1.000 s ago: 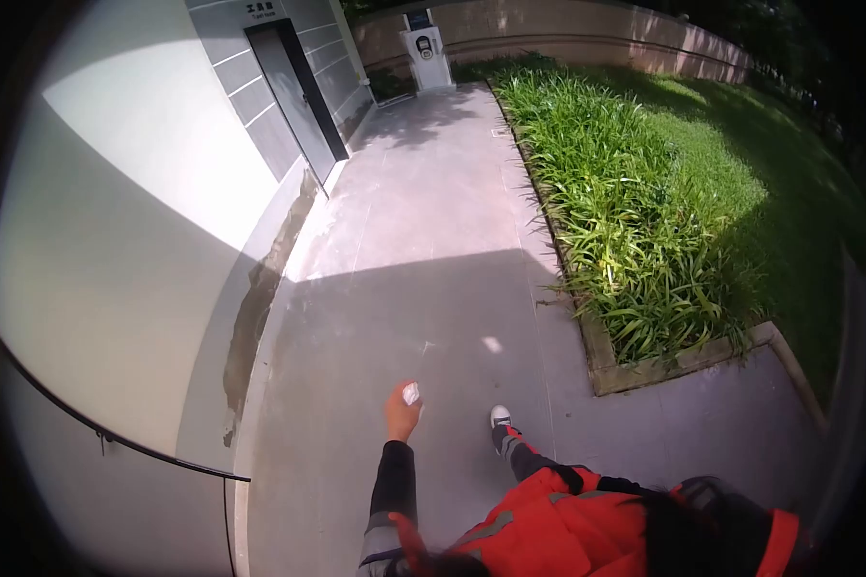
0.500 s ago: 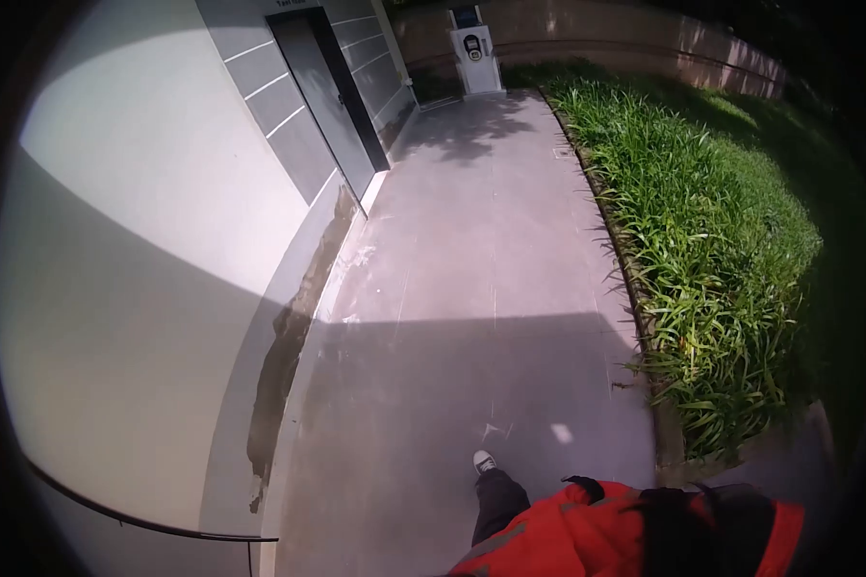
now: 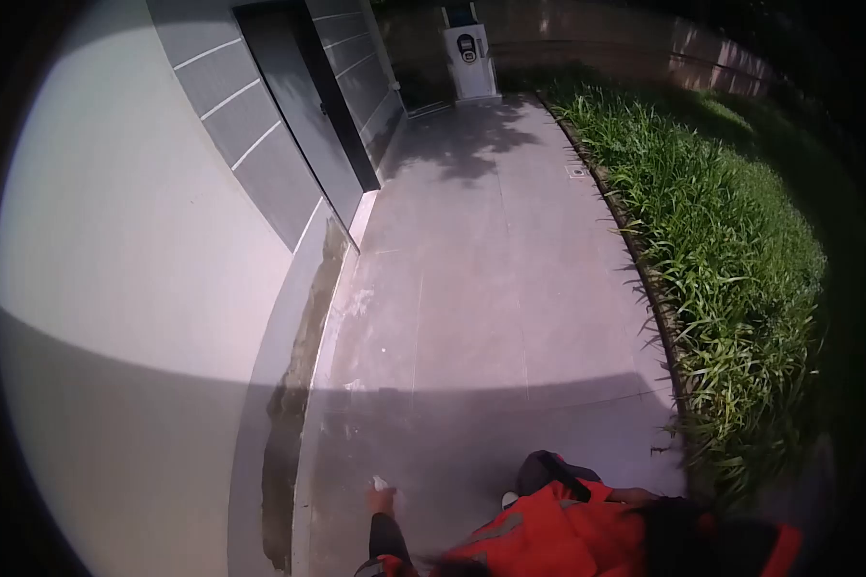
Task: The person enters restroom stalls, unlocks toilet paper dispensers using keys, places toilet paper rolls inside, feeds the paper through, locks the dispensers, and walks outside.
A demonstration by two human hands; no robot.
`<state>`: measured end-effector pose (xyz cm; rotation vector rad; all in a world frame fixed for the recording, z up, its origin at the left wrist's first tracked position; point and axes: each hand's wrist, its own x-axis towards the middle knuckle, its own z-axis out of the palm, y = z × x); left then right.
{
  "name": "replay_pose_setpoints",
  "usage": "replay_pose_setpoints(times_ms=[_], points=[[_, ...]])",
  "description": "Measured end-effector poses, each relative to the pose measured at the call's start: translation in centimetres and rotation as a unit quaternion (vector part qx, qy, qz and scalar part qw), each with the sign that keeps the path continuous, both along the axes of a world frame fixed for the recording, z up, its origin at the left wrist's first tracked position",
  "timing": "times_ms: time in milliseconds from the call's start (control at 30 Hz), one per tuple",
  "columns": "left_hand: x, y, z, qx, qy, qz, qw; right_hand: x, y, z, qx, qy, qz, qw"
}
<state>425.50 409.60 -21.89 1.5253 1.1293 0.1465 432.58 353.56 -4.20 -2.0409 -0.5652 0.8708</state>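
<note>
My left hand (image 3: 382, 501) is low in the view, at the end of a dark sleeve, in front of the shaded pavement. Its fingers are closed around a small white thing (image 3: 379, 483), too small and blurred to name. Part of my right hand (image 3: 633, 495) shows at the edge of my red jacket (image 3: 539, 534); its fingers are hidden. A dark trouser leg (image 3: 547, 471) and the tip of a light shoe (image 3: 509, 500) show below me.
A paved path (image 3: 462, 288) leads ahead to a white stand with a dark device (image 3: 470, 58). On the left are a pale wall (image 3: 115, 269) and a grey door (image 3: 303, 106). Long grass (image 3: 712, 260) borders the right. A small drain cover (image 3: 576, 172) lies near that edge.
I have moved forward along the path; the door and the shadow's edge are nearer. My left hand with the white thing and part of my right hand have come into view.
</note>
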Motion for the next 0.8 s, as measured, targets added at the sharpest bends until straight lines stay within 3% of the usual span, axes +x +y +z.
replay_pose_setpoints(times_ms=[100,167,233,267,333,400,433,467,500,567,767,800], points=[[19.2,6.2,4.3,0.068,-0.089,-0.094,0.989,8.3,4.4,0.9,0.015,0.008,-0.062,0.998],[29.3,9.3,5.5,0.191,-0.117,-0.175,0.959,14.5,5.9,-4.2,0.019,0.000,-0.081,0.997],[36.4,11.0,4.7,0.255,-0.124,-0.184,0.941,22.3,8.8,-6.4,0.133,0.107,-0.240,0.956],[39.9,11.5,4.5,0.318,-0.130,-0.193,0.919,26.4,10.0,-7.5,0.121,0.118,-0.274,0.947],[43.4,13.7,1.2,0.352,-0.106,-0.244,0.897,35.5,13.0,-8.0,0.094,0.094,-0.269,0.954],[44.2,15.8,-1.8,0.237,-0.008,-0.247,0.940,44.8,17.5,-7.5,0.059,0.087,-0.275,0.956],[44.0,16.9,-3.7,0.246,0.066,-0.256,0.932,49.4,20.0,-8.0,0.067,0.093,-0.270,0.956],[42.7,19.0,-6.5,0.257,0.174,-0.358,0.881,54.2,22.5,-8.5,0.070,0.099,-0.264,0.957],[42.5,19.7,-5.3,0.254,0.178,-0.357,0.881,58.3,25.4,-7.0,0.068,0.072,-0.226,0.969],[41.8,20.1,-3.2,0.290,0.241,-0.659,0.651,66.9,32.0,-6.0,0.054,0.039,-0.157,0.985],[52.2,31.5,-12.5,0.265,0.273,-0.530,0.758,89.1,52.9,-3.8,0.058,-0.016,0.013,0.998],[54.0,34.6,-14.9,0.264,0.280,-0.506,0.772,91.7,55.6,-4.1,0.036,-0.077,0.049,0.995]])
